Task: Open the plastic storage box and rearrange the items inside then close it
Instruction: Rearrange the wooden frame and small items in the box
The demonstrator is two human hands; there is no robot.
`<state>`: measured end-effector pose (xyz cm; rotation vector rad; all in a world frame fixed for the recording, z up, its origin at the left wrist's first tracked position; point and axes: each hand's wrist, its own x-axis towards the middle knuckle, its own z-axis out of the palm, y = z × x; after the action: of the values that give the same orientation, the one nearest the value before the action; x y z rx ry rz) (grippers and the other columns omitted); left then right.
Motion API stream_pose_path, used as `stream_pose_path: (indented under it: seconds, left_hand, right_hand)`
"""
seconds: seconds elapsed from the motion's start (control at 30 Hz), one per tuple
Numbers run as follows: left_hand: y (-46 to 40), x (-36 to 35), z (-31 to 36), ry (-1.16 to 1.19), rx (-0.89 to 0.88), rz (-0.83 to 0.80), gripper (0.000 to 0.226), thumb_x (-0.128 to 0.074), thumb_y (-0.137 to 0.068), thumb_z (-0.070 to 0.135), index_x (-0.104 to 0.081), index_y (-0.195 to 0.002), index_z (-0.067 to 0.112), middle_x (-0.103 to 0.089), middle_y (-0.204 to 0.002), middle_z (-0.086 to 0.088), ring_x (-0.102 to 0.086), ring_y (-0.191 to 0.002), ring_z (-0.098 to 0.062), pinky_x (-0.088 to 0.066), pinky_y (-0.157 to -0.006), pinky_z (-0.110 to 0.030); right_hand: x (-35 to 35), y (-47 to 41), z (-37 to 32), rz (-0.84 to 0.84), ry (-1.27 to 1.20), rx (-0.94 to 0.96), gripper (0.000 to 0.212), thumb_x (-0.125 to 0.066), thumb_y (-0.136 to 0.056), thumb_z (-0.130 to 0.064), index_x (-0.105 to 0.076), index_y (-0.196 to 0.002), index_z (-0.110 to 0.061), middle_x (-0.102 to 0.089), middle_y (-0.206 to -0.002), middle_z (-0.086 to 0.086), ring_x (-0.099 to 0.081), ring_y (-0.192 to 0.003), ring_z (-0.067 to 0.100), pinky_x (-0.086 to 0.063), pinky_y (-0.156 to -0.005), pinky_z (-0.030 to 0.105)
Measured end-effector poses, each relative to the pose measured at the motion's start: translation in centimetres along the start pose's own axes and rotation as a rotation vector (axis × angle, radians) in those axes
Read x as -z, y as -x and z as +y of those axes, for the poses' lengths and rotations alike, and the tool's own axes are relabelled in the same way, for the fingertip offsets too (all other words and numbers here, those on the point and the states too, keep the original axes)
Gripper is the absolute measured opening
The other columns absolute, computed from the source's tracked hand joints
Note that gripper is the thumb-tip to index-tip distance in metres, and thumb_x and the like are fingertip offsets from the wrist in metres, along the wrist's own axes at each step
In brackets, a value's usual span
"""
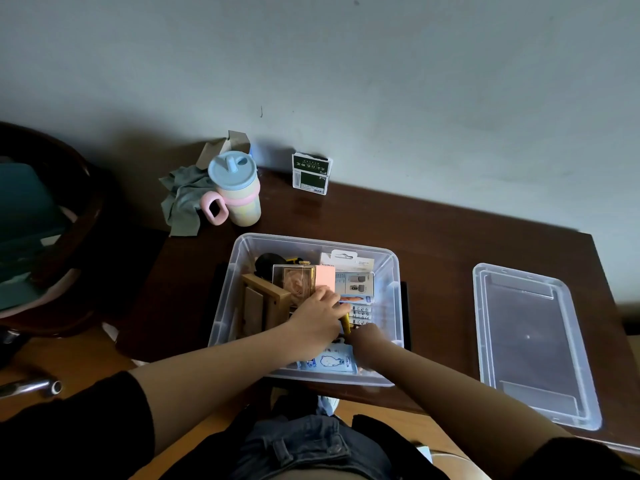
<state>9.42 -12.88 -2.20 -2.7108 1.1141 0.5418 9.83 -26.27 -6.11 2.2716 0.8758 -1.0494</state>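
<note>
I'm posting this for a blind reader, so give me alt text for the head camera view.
Both hands, left hand and right hand, reach into an open clear storage box packed with small items on a dark wooden table. Its lid lies to the right; a pastel cup stands behind.

wall [381, 81]: plain, pale grey-blue, dimly lit
bench [433, 237]: dark brown wood
chair [69, 188]: dark, curved wooden, left
</note>
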Motion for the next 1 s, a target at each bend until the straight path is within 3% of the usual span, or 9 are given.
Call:
stream_pose_path:
  seconds: [0.13,0.37,0.47,0.67,0.8,0.9,1.0]
  left_hand:
    - [-0.1,-0.2,0.1,-0.007,0.005,0.021,0.028,-0.045,-0.095,0.013,-0.068,-0.113,0.011,-0.033,-0.147,-0.004,-0.026,-0.133,-0.033,-0.014,-0.115,-0.047]
    - [0.1,-0.1,0.0,-0.061,-0.024,0.007,0.029,-0.046,-0.096,0.014,-0.064,-0.118,0.008,-0.033,-0.146,-0.007,-0.029,-0.131,-0.034,-0.017,-0.115,-0.048]
    - [0.6,0.5,-0.8,-0.043,-0.105,-0.019,0.027,-0.052,-0.093,0.017,-0.067,-0.113,0.007,-0.033,-0.145,-0.008,-0.029,-0.132,-0.033,-0.017,-0.114,-0.048]
    - [1.7,0.7,-2.1,-0.049,-0.189,-0.037,0.026,-0.062,-0.086,0.027,-0.072,-0.105,0.012,-0.031,-0.147,-0.002,-0.026,-0.133,-0.025,-0.018,-0.114,-0.041]
    - [1.9,1.2,-2.4,0.004,-0.206,-0.049,0.021,-0.062,-0.084,0.026,-0.074,-0.095,0.012,-0.029,-0.149,-0.001,-0.025,-0.134,-0.024,-0.019,-0.114,-0.038]
    - [1.8,1.5,-2.6,0.067,-0.209,-0.056,0.016,-0.063,-0.083,0.023,-0.074,-0.088,0.012,-0.029,-0.149,0.001,-0.025,-0.134,-0.023,-0.019,-0.113,-0.037]
    - [2.0,1.7,-2.8,0.127,-0.214,-0.07,0.009,-0.066,-0.079,0.02,-0.071,-0.078,0.012,-0.032,-0.147,0.001,-0.027,-0.132,-0.023,-0.02,-0.113,-0.036]
  right_hand:
    - [-0.4,-0.2,-0.1,-0.006,0.163,0.011,0.034,-0.045,-0.096,-0.015,-0.051,-0.129,-0.011,-0.064,-0.113,0.004,-0.061,-0.103,0.023,-0.039,-0.072,0.026]
    - [-0.2,-0.4,0.5,0.074,0.067,-0.044,0.043,-0.065,-0.088,-0.025,-0.05,-0.125,-0.009,-0.065,-0.11,0.002,-0.061,-0.103,0.021,-0.042,-0.082,0.027]
    - [0.1,-0.8,0.8,0.063,0.009,-0.048,0.046,-0.072,-0.083,-0.026,-0.053,-0.121,-0.008,-0.064,-0.112,0.003,-0.06,-0.105,0.024,-0.042,-0.079,0.027]
    - [0.9,-0.9,1.7,0.031,-0.218,-0.054,0.05,-0.077,-0.076,-0.033,-0.059,-0.116,-0.007,-0.065,-0.112,0.008,-0.06,-0.107,0.027,-0.049,-0.085,0.034]
    - [0.6,-0.9,1.4,0.085,-0.31,-0.083,0.039,-0.071,-0.081,-0.028,-0.061,-0.113,-0.007,-0.065,-0.11,0.009,-0.06,-0.104,0.028,-0.049,-0.081,0.034]
    - [0.1,-0.7,0.7,0.123,-0.414,-0.1,0.026,-0.055,-0.091,-0.019,-0.059,-0.112,-0.005,-0.063,-0.103,0.012,-0.06,-0.095,0.03,-0.046,-0.072,0.033]
    - [-0.2,-0.4,0.5,0.129,-0.557,-0.055,0.027,-0.05,-0.09,-0.012,-0.064,-0.112,-0.011,-0.066,-0.107,0.009,-0.061,-0.097,0.029,-0.052,-0.076,0.034]
